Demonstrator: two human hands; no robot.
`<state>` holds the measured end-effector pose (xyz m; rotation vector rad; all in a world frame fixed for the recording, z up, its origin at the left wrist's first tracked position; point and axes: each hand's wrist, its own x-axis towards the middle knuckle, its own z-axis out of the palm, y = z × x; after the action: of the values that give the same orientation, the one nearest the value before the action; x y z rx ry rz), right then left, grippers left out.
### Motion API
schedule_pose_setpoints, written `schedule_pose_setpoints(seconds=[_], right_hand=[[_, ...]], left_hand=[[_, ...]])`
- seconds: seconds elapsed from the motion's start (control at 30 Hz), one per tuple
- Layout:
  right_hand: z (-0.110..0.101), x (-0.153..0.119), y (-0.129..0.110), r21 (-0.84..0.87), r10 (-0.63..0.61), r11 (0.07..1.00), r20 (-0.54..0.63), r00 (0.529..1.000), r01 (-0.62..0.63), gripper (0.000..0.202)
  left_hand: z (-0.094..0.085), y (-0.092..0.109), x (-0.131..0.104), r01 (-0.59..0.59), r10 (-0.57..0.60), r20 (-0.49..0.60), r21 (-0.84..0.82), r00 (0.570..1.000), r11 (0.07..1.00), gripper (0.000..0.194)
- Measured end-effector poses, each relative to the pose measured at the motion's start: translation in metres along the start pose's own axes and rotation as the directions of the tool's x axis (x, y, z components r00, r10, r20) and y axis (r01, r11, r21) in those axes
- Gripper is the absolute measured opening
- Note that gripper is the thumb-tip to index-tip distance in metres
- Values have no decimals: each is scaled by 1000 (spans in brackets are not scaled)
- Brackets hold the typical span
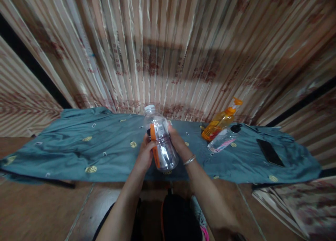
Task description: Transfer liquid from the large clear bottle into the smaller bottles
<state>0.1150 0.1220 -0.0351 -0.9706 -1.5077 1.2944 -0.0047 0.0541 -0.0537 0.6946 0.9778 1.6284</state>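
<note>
A clear plastic bottle (pixel 166 150) with a white cap and an orange label is held up over the middle of the cloth-covered table, its cap tilted away from me and slightly left. My left hand (pixel 145 153) grips its left side, thumb across the orange label. On the other side, my right hand (pixel 177 139), with a silver bracelet at the wrist, is closed round the bottle's upper right; some of its fingers are hidden behind the bottle.
Right of my hands, an orange pump bottle (pixel 219 123) and a clear bottle with a black top (pixel 223 140) stand or lie close together. A black phone (pixel 270 152) lies farther right on the green cloth (pixel 112 157). Striped curtains (pixel 168 59) hang behind.
</note>
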Motion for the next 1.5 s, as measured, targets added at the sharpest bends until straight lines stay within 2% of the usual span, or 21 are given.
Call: schedule_pose_setpoints(seconds=[0.07,0.17,0.23,0.3,0.37,0.43,0.5,0.57,0.63,0.7,0.8,0.87,0.97,1.07,1.17,1.23,1.3,1.37,1.43,1.5], right_hand=[[4,-19,14,-69,4,998,26,1000,-3,70],[11,-54,26,-116,30,993,-31,999,-34,68],[16,-72,25,-207,59,976,-77,995,-74,62],[19,-81,17,-328,5,944,-104,995,-39,51],[20,-79,4,-425,-131,902,-86,988,82,42],[18,-66,-12,-469,-247,861,-41,968,200,36],[14,-46,-25,-457,-270,859,-20,963,232,35],[11,-27,-30,-369,-241,899,27,970,234,38],[9,-17,-25,-258,-133,956,38,990,138,47],[9,-19,-11,-191,-26,981,55,998,36,54],[11,-43,11,-146,62,988,141,988,-41,58],[11,-66,21,-149,107,985,152,982,-85,56],[9,-94,22,-191,80,979,78,994,-64,48],[10,-104,10,-326,28,945,1,1000,-26,43],[15,-93,-9,-434,-140,891,20,990,135,39],[19,-77,-21,-445,-256,851,113,960,279,41],[20,-55,-29,-426,-291,830,218,931,359,44],[19,-31,-33,-391,-278,844,264,923,366,46],[14,-9,-32,-349,-250,877,258,933,331,44],[7,7,-27,-297,-142,934,201,969,199,40]], left_hand=[[-3,-4,1,-3,2,-52,-15,999,1000,40],[-5,-7,1,-13,13,-107,3,994,1000,48],[-5,-6,1,-17,21,-133,25,991,1000,53],[-5,-5,0,-29,33,-155,32,987,999,55],[-3,-2,-1,-37,40,-153,19,987,999,54],[0,0,-3,-30,30,-127,3,992,1000,53],[1,1,-5,-11,11,-89,-3,996,1000,52],[2,3,-5,4,-4,-63,-5,998,1000,50],[0,6,-4,4,-5,-62,-16,998,1000,49],[-4,10,0,-7,4,-86,-30,996,1000,47],[-11,17,4,-34,29,-124,-32,992,999,44],[-14,19,5,-49,47,-136,-17,990,999,43],[-17,16,6,-75,76,-160,16,984,997,45],[-19,6,8,-107,115,-218,47,969,993,43],[-20,-7,9,-109,120,-227,62,966,992,29],[-17,-14,8,-90,97,-189,46,977,995,26],[-13,-17,6,-65,66,-161,10,985,998,29],[-9,-17,4,-35,31,-134,-26,990,999,37],[-5,-15,0,-3,-2,-98,-46,995,999,46],[-3,-12,-3,21,-24,-65,-46,998,999,51]])
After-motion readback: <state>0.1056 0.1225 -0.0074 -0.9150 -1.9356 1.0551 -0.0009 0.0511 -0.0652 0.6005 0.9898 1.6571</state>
